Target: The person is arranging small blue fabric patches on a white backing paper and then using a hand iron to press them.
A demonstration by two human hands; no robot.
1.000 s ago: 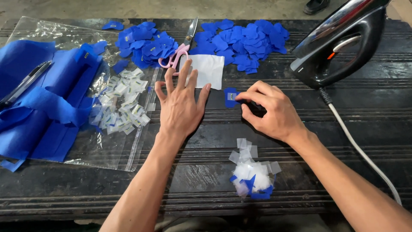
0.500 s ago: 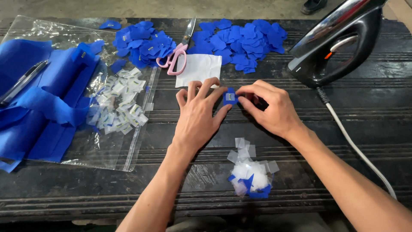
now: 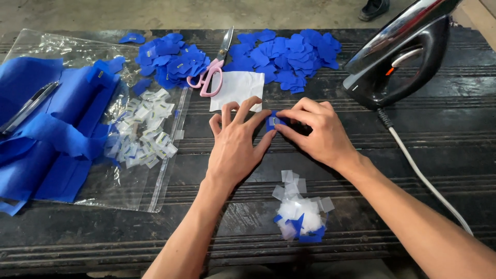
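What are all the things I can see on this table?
Small fabric patch: one, blue with a pale label, table centre, between both hands.
White sheet: one, white, just beyond the hands.
Scissors: one pair, pink handles, left of the white sheet.
Blue cut pieces: two heaps, blue, far side of the table.
Iron: one, black and silver, far right, with a white cord.
Plastic bag: one, clear, left side.
Blue cloth: one bundle, on the bag.
Small labels: many, whitish, on the bag.
Scrap pile: one, white and blue, near edge.
Table: one, dark.
Left hand: touching the patch.
Right hand: pinching the patch.
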